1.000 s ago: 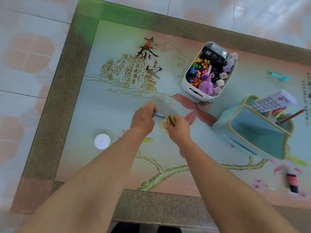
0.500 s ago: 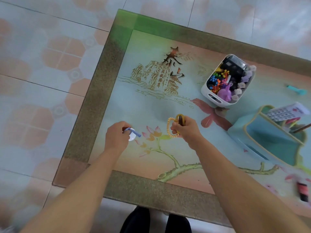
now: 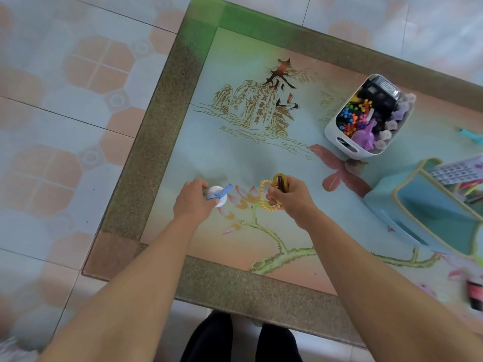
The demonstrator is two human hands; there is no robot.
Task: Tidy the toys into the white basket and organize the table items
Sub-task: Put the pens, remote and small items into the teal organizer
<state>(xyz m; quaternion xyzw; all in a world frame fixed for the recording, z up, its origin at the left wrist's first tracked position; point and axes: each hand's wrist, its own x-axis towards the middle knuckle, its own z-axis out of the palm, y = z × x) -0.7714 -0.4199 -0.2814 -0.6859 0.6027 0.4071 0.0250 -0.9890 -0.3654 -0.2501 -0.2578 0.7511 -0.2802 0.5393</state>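
- Left hand (image 3: 193, 201): fingers curled together around a small blue strip-shaped object (image 3: 219, 193); the strip sticks out past the fingertips toward the right.
- Directly beneath the blue strip and the left fingertips lies a small round white disc (image 3: 217, 196) on the table; the fingertips sit at its left edge, but whether they touch it cannot be told.
- Right hand (image 3: 290, 198): fingers closed on a yellow oval clip with a dark centre (image 3: 280, 181), which pokes up above the knuckles.
- A coiled yellow-orange spiral band (image 3: 264, 196) hangs in a loop on the left side of the right hand, held in the same grip.
- The two hands are near each other but apart, the painted pink lotus between them, at the near-left part of the glass-topped table with a speckled brown border (image 3: 235, 286).
- White plastic basket with a handle slot (image 3: 337, 131): at the far right, well apart from both hands. It holds bright multicoloured bead-like pieces (image 3: 354, 114), a purple toy figure (image 3: 364, 134), pale lilac small pieces and a dark boxy object (image 3: 380, 91).
- Teal fabric organiser box with yellow piping (image 3: 423, 205): just nearer than the basket, on the right, containing a keypad-like item and pencils.
- A teal small object (image 3: 471, 134) lies at the far right edge; a dark and pink small item (image 3: 474, 293) lies blurred at the near right.
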